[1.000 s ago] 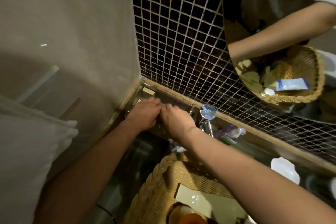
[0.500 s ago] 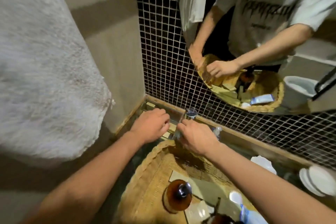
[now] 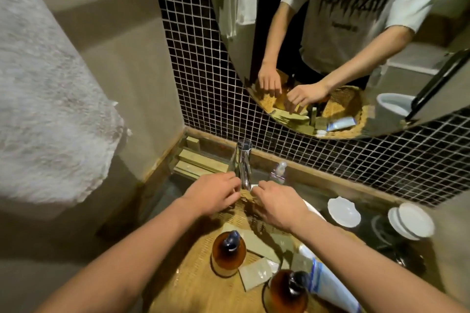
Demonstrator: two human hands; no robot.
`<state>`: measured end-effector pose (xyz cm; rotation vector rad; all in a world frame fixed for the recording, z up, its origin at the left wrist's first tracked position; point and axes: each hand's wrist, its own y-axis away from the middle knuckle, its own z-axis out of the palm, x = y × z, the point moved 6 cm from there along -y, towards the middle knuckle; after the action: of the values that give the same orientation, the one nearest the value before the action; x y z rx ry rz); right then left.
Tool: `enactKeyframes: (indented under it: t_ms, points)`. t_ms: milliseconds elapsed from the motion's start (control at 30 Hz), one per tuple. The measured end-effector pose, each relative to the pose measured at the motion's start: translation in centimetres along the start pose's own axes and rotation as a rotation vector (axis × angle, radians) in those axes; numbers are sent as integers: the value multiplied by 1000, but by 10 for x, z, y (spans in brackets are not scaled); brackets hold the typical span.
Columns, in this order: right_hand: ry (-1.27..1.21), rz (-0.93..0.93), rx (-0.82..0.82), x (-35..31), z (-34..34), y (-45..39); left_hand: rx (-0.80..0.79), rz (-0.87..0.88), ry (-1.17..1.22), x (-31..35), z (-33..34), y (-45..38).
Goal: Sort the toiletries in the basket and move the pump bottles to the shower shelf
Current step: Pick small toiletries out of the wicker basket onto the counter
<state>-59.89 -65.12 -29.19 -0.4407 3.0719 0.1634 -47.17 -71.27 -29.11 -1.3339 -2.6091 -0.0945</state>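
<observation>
Hands [image 3: 212,194] (palms down) over basket [image 3: 201,284]

A chrome faucet [image 3: 241,164] rises just beyond the grip, with a small clear bottle [image 3: 278,173] to its right. Pale flat boxes [image 3: 201,164] lie stacked further left. Two white dishes [image 3: 343,211] sit well right (one stacked). A round mirror [image 3: 330,46] hangs above, a white towel [image 3: 48,114] far left.

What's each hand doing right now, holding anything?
Left hand: over the basket's far rim, fingers loosely curled, holding nothing visible.
Right hand: same, beside it, nothing visibly held.
</observation>
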Motion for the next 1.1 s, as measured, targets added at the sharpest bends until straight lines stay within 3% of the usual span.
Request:
enactKeyframes:
  t_ms: [667, 1100]
  points:
    - [4, 13, -387, -2, 102, 16, -354, -56, 258, -3, 91, -13]
    - [10, 6, -417, -6, 115, 14, -364, -65, 269, -7, 92, -11]
